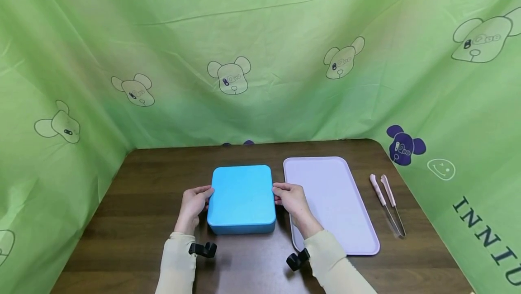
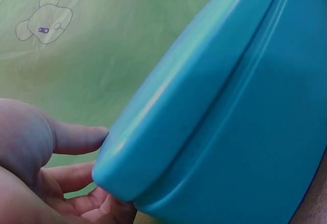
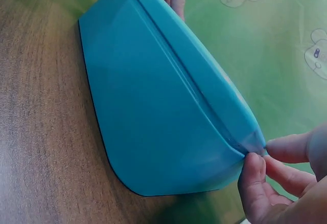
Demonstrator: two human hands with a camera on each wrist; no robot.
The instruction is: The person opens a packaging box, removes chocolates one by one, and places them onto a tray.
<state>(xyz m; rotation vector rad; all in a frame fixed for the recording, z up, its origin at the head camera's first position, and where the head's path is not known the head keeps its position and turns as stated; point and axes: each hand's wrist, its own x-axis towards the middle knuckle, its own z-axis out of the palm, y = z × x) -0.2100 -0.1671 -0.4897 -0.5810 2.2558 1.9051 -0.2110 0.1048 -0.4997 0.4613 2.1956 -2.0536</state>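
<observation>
A blue lidded box (image 1: 243,229) stands on the table between both hands, its flat blue lid (image 1: 243,194) on top. At the box's left side my left hand (image 1: 193,204) pinches the lid's edge. In the left wrist view its thumb (image 2: 82,138) lies on the lid's rim, with the fingers curled below. My right hand (image 1: 295,201) grips the lid's right edge. The right wrist view shows that thumb and fingertips (image 3: 253,168) around the lid's rim near a corner. The box's contents are hidden.
A pale purple tray (image 1: 333,203) lies right of the box, partly under the right forearm. Farther right are tongs (image 1: 388,203) with pink handles. Green printed cloth (image 1: 285,113) hangs behind and beside the dark wooden table (image 1: 134,221).
</observation>
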